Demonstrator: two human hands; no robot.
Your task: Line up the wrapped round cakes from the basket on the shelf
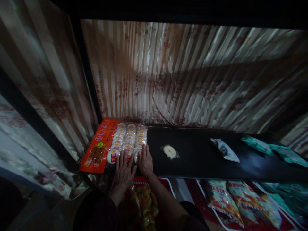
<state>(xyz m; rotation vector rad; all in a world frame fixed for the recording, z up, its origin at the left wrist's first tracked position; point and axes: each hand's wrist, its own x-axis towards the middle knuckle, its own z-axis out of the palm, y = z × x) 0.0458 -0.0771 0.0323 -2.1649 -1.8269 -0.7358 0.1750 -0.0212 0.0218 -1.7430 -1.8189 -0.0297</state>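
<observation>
My left hand (123, 171) lies flat, fingers stretched, on the near end of the rows of small round white wrapped snacks (128, 136) on the black shelf (204, 160). My right hand (145, 160) lies flat beside it, fingers together, at the right edge of those rows. Neither hand holds anything. A stack of orange snack packs (99, 149) lies directly left of the white rows. One single round wrapped snack (169, 151) sits alone on the shelf, a little right of my right hand.
A white and dark pack (225, 149) and green packs (258, 145) lie further right on the shelf. Below the shelf's front edge are bags of snacks (226, 200) and a bag of mixed sweets (144, 205). Striped paper lines the back wall (183, 77) and left side.
</observation>
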